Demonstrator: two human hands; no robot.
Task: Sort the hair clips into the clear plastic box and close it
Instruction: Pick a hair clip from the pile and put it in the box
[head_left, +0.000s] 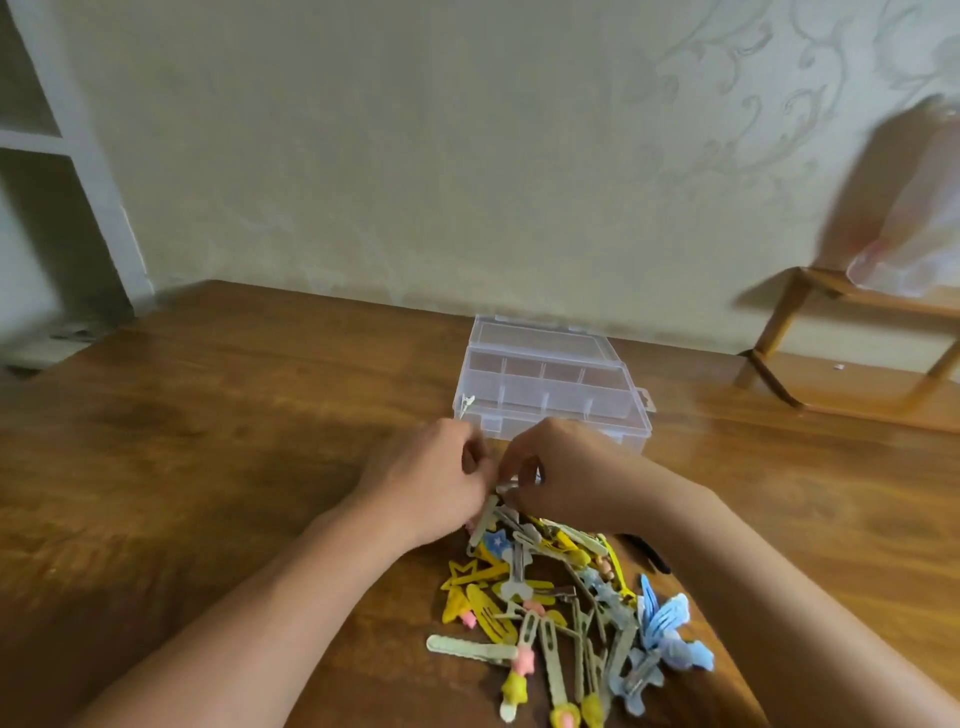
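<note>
A pile of hair clips (561, 613) in yellow, blue, pink and silver lies on the wooden table (208, 467) near me. Behind it stands the clear plastic box (556, 395), its lid open and several compartments showing; one pale clip (467, 402) lies at its left front corner. My left hand (436, 483) and my right hand (561, 478) meet at the far end of the pile, just in front of the box. Fingers of both hands are curled and pinch a small silver clip (506, 487) between them.
A black object (649, 553) lies on the table right of the pile. A wooden rack (831, 343) with a translucent bag (914, 208) on it stands at the back right. The wall runs behind the table, and a white shelf (47, 140) is at the left.
</note>
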